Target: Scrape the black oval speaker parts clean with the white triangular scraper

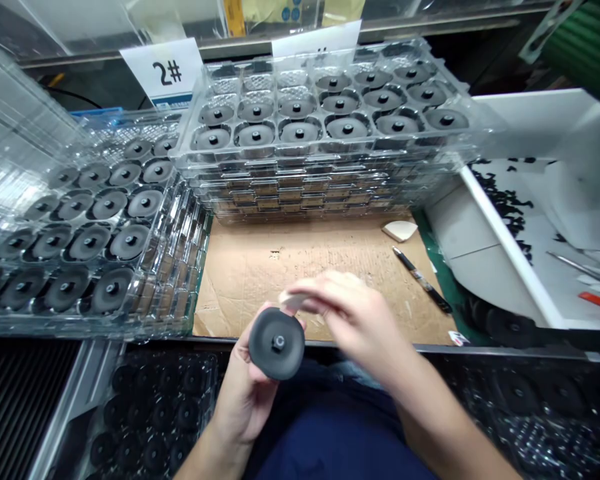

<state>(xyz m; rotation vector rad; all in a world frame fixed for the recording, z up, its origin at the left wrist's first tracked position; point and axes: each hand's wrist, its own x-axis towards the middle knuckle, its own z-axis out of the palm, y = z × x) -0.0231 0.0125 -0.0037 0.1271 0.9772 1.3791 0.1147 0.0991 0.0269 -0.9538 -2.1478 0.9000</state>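
As the left hand [243, 393] cradles a dark studded disc [275, 343], the right hand [353, 320] pinches a white pad [293, 301] just above it, both hands close together.

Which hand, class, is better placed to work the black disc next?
Probably the right hand: its fingers hold a pale pad beside the black disc, which the left hand is holding.

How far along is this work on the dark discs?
Two stacks of filled trays stand on the bench, so many discs may be done. In hand: the left hand holds one disc, the right hand a white pad at its edge. Left: perhaps the discs in the trays below the bench, though I cannot tell.
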